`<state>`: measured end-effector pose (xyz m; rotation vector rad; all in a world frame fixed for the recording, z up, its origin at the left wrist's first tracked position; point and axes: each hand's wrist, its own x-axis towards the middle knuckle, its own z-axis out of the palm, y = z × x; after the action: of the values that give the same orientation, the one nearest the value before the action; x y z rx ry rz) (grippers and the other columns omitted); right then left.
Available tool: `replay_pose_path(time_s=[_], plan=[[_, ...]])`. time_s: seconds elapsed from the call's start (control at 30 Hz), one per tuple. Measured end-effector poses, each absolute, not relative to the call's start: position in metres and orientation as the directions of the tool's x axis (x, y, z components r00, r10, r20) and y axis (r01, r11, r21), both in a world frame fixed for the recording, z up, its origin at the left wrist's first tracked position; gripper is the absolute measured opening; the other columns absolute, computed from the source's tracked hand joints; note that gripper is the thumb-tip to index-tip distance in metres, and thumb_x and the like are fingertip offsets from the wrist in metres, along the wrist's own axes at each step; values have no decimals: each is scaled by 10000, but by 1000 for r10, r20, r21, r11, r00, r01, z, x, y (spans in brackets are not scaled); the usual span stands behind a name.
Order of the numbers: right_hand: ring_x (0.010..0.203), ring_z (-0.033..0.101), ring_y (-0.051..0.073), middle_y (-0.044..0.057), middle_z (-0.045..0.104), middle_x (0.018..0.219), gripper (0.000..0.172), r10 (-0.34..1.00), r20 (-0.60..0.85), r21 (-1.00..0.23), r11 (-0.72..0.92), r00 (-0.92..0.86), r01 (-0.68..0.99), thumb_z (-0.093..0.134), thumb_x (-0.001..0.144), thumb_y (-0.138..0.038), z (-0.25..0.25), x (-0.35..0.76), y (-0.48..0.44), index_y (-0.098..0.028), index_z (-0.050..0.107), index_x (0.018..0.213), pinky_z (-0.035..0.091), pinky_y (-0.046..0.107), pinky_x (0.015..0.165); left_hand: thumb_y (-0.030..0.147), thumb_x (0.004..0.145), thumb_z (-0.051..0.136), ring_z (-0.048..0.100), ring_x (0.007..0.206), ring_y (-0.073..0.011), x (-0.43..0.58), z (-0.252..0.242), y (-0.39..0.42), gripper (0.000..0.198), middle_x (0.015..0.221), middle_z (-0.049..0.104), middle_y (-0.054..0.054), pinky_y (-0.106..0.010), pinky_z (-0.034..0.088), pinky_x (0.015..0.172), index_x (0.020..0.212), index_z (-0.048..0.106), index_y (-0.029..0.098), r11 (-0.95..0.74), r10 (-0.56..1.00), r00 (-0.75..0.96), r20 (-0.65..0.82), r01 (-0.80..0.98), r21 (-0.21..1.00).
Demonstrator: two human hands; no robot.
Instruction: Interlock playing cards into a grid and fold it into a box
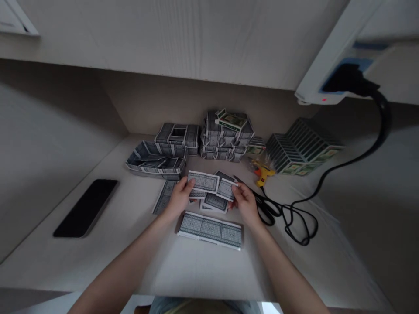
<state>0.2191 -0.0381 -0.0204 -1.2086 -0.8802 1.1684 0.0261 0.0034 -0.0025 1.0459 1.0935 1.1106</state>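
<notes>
Patterned playing cards are pinched in both of my hands above the desk. My left hand is closed on a strip of playing cards, thumb on top. My right hand grips a playing card by its right end, and this card meets or overlaps the strip's right end. Loose cards lie behind and below them. Nearer to me is a flat panel of cards joined side by side. Another card piece lies beside my left hand, partly hidden by it.
Black-handled scissors and a yellow glue gun lie right, among a black cable. Card-built boxes and an open card tray stand behind. Stacked card packs are back right, a phone left. A cabinet overhangs the desk.
</notes>
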Motion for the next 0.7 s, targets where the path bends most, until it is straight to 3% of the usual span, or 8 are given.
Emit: replay_pose_path(time_s=[0.37,0.7], plan=[[320,427,99,-76,499,480,292,971,-40,-990,-7,236,-141,595,725,-498,-18,217,-38,-238,500,815,340,230,331,419,741,553,452,415,-101,24,-3,3,231,534,478,45,-197,377,370,706,524,192,29,980,194,-35,37,999],[305,442,104,-92,500,466,327,986,-5,-995,11,166,-96,604,742,-438,-12,214,-44,-242,468,966,350,221,335,478,752,516,355,310,-79,23,-11,1,292,465,373,84,-183,310,284,758,504,186,100,931,334,-145,147,984]])
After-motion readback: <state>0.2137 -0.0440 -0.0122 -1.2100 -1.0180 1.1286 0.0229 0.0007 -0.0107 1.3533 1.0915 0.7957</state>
